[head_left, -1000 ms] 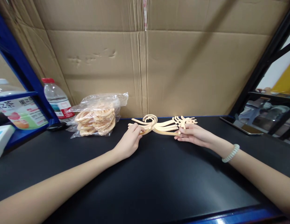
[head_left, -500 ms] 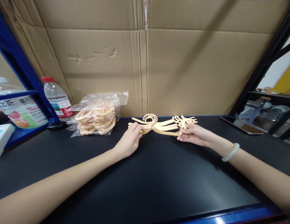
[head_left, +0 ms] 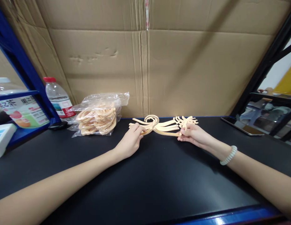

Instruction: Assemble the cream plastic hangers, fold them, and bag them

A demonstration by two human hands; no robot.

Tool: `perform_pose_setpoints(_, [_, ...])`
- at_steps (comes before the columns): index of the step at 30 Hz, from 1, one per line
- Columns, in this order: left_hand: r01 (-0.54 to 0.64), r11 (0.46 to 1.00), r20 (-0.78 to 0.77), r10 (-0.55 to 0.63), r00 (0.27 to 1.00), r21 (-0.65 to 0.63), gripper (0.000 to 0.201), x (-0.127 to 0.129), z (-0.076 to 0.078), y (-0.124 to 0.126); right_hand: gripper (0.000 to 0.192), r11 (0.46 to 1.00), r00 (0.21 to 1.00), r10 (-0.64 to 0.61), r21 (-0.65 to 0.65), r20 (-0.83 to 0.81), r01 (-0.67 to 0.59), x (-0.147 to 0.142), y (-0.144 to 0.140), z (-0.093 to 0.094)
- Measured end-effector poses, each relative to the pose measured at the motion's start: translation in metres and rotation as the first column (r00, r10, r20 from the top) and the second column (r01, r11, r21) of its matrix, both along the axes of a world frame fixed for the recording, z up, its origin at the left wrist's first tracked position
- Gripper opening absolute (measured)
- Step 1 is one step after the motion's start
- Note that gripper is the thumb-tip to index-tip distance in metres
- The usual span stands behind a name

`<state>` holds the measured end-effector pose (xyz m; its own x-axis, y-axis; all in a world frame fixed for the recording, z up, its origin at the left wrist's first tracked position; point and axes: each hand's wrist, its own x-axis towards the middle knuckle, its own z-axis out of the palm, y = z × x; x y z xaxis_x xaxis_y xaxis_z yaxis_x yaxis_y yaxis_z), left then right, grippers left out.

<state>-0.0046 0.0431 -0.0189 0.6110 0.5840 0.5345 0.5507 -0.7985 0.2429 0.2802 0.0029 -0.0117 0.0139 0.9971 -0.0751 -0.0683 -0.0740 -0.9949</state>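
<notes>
Head view: your left hand (head_left: 130, 142) has its fingers curled closed on the left arm of the nearest cream plastic hanger (head_left: 165, 133), which has a curled hook. Your right hand (head_left: 194, 136) pinches that hanger's right tip between thumb and fingers; whether it also grips a small piece, you cannot tell from here. Directly behind lie more cream plastic hangers (head_left: 166, 124), their arms fanned side by side, near the tabletop's far edge. Small branched cream pieces (head_left: 188, 120) cluster just behind your right fingers. A pale, coiled bracelet (head_left: 229, 155) circles your right wrist.

A broad span of smooth black tabletop (head_left: 147, 181) lies between your forearms, running toward you to a shiny blue near edge (head_left: 229, 217). Behind the hangers, a tall brown cardboard wall (head_left: 194, 62) limits reach forward. To your left, near that hand, sits a clear plastic bag (head_left: 98, 118) packed with cream pieces; beyond it stand a clear red-capped bottle (head_left: 57, 100) and a slanted blue metal post (head_left: 18, 59). To your right, well apart from your hand, a flat dark phone-like slab (head_left: 241, 126) lies beside a black metal post (head_left: 255, 68).
</notes>
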Motion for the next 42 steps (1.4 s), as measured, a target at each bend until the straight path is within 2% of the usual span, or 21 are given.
perform_pose_setpoints(6, [0.006, 1.0, 0.003, -0.006, 1.0, 0.008, 0.021, -0.001, -0.001, 0.0, 0.021, 0.995, 1.0, -0.022, 0.097, 0.014, 0.021, -0.003, 0.001, -0.004])
perform_pose_setpoints(14, [0.004, 1.0, 0.023, -0.004, 1.0, -0.012, 0.026, 0.001, 0.001, -0.003, 0.028, 0.986, 0.997, -0.071, 0.151, -0.022, 0.074, 0.0, 0.004, -0.006])
perform_pose_setpoints(22, [-0.005, 1.0, 0.087, 0.006, 0.996, -0.01, 0.026, 0.0, 0.001, -0.004, 0.026, 0.996, 0.991, 0.031, 0.091, -0.13, -0.019, 0.005, 0.003, -0.003])
perform_pose_setpoints(28, [-0.042, 0.998, 0.098, 0.038, 0.994, 0.043, 0.019, 0.0, 0.003, -0.005, 0.02, 0.972, 0.982, 0.046, 0.233, -0.181, -0.002, 0.028, 0.01, 0.008])
perform_pose_setpoints(32, [-0.041, 0.998, 0.088, 0.036, 0.995, 0.051, 0.017, -0.004, 0.006, -0.006, 0.025, 0.972, 0.998, 0.065, 0.226, 0.017, -0.067, 0.054, 0.013, 0.017])
perform_pose_setpoints(35, [-0.009, 0.999, 0.013, 0.008, 1.0, 0.045, 0.017, -0.007, 0.014, -0.011, 0.029, 0.972, 0.96, 0.132, 0.159, 0.246, -0.174, 0.068, 0.011, 0.025])
perform_pose_setpoints(38, [0.025, 0.998, -0.074, -0.021, 0.997, 0.059, 0.018, -0.01, 0.022, -0.021, 0.03, 0.94, 0.851, 0.207, 0.142, 0.482, -0.309, 0.077, 0.008, 0.032])
perform_pose_setpoints(42, [0.083, 0.996, -0.168, -0.078, 0.983, 0.025, 0.018, -0.017, 0.024, -0.037, 0.032, 0.87, 0.632, 0.335, 0.028, 0.698, -0.492, 0.078, 0.006, 0.036])
